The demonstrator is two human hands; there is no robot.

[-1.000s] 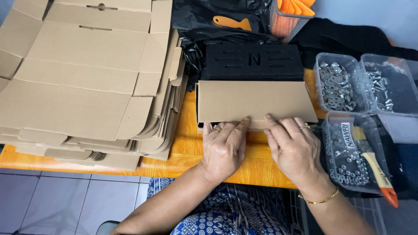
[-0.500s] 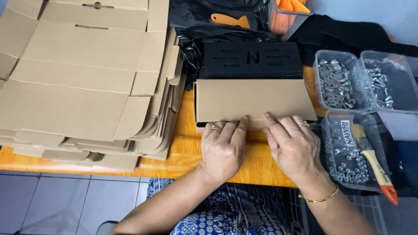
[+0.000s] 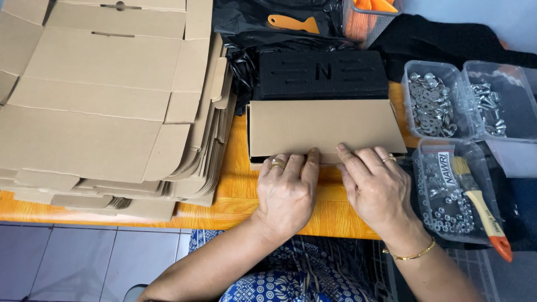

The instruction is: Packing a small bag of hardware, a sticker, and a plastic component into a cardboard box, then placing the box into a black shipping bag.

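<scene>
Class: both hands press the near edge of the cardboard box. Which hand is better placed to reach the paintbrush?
Probably the right hand: the paintbrush lies just beside it on a clear tray; the left hand would have to cross over.

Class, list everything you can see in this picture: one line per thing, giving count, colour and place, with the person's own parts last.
Small cardboard box: one, brown, centre of the table, both hands pressing its near edge.
Flat cardboard blanks: a stack, brown, left side.
Foam block: one, black, just behind the box.
Plastic bag: black, top centre.
Scraper: one, orange, on the bag.
Mesh basket: one, orange items inside, top.
Clear tubs: three, holding silver metal hardware, right side.
Paintbrush: one, pale wooden handle with orange tip, on the nearest tub.
Table: orange.
Left hand: ring on a finger, on the box's near edge.
Right hand: ring, gold bracelet at the wrist, beside the left.
</scene>
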